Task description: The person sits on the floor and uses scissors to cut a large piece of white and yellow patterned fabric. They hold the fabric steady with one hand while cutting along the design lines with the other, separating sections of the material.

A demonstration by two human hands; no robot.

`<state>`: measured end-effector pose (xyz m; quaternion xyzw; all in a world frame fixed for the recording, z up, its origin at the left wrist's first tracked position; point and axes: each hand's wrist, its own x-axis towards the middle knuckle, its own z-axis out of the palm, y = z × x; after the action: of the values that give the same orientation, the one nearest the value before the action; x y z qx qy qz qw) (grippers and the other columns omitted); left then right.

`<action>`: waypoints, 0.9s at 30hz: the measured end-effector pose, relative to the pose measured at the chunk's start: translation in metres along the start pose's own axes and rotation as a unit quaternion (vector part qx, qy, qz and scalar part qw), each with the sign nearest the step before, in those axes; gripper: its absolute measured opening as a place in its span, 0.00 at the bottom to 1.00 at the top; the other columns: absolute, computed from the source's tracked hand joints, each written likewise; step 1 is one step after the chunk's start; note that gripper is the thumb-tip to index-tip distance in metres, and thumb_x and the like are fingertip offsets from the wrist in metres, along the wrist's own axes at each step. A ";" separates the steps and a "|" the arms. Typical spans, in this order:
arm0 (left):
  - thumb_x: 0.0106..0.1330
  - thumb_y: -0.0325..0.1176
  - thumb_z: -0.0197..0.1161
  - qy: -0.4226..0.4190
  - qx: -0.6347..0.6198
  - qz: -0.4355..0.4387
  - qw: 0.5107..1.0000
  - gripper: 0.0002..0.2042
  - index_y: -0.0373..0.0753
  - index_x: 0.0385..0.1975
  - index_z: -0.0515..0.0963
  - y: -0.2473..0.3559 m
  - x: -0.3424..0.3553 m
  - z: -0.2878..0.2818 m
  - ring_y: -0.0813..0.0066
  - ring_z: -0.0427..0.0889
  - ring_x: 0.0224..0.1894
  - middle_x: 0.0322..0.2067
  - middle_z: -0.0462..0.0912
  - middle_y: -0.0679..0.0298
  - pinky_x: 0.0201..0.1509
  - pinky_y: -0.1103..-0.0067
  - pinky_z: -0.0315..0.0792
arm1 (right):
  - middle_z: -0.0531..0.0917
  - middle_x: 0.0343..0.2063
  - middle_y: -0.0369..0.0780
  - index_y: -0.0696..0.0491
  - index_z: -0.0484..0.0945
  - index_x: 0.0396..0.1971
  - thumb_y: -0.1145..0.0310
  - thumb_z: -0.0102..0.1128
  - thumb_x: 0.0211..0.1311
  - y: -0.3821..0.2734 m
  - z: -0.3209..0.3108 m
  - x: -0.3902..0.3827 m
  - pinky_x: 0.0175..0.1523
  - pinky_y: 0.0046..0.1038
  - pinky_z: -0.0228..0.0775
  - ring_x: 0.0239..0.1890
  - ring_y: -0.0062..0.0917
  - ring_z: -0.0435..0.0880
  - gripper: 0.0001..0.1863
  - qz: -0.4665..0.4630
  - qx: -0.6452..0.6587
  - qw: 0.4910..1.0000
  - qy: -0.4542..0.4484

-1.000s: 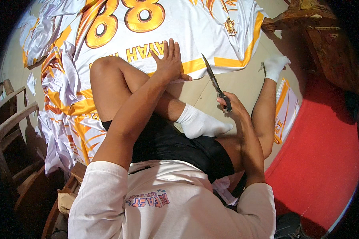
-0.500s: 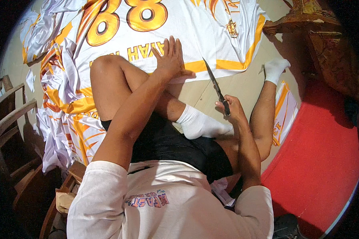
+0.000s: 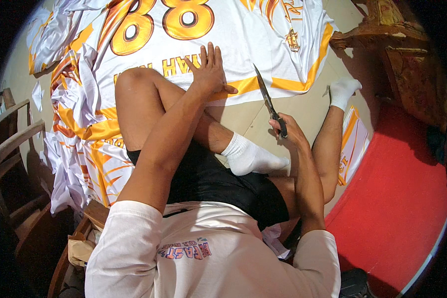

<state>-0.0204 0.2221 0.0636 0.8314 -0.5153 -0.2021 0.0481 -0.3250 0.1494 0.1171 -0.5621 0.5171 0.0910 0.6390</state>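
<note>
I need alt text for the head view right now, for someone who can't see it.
A person sits on the floor, left hand pressed flat on a white and orange printed fabric panel, right hand holding scissors whose blades reach the panel's near edge. A pile of similar fabric lies to their left, a red mat to their right.

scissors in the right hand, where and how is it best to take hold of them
Grip the scissors by the dark handles at the near end, coming from the person's side, as the right hand does. The long blades point away toward the white and orange jersey, so the far end is sharp.
</note>
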 end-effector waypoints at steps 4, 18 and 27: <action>0.32 0.70 0.77 0.006 -0.007 0.001 1.000 0.75 0.30 0.75 0.40 0.003 -0.003 -0.002 0.44 0.30 0.79 0.77 0.32 0.45 0.62 0.23 0.32 | 0.69 0.16 0.29 0.49 0.72 0.26 0.51 0.73 0.57 0.007 0.000 0.004 0.16 0.21 0.53 0.16 0.14 0.66 0.21 -0.006 0.009 1.000 0.028; 0.31 0.69 0.77 -0.001 -0.002 -0.010 1.000 0.75 0.31 0.76 0.40 0.003 -0.004 -0.003 0.47 0.31 0.79 0.78 0.33 0.47 0.63 0.23 0.32 | 0.69 0.15 0.28 0.47 0.70 0.24 0.53 0.69 0.62 -0.011 0.005 0.008 0.16 0.20 0.54 0.13 0.13 0.64 0.19 -0.026 0.028 0.999 -0.023; 0.31 0.68 0.78 0.007 -0.004 -0.002 1.000 0.75 0.30 0.75 0.41 0.004 -0.005 -0.005 0.45 0.32 0.79 0.77 0.34 0.44 0.63 0.23 0.33 | 0.68 0.14 0.27 0.47 0.70 0.22 0.53 0.71 0.60 -0.009 0.013 0.016 0.17 0.22 0.54 0.14 0.14 0.65 0.20 -0.052 0.011 0.998 0.043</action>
<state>-0.0237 0.2237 0.0703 0.8340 -0.5121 -0.1981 0.0550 -0.3042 0.1497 0.1079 -0.5848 0.5147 0.0277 0.6263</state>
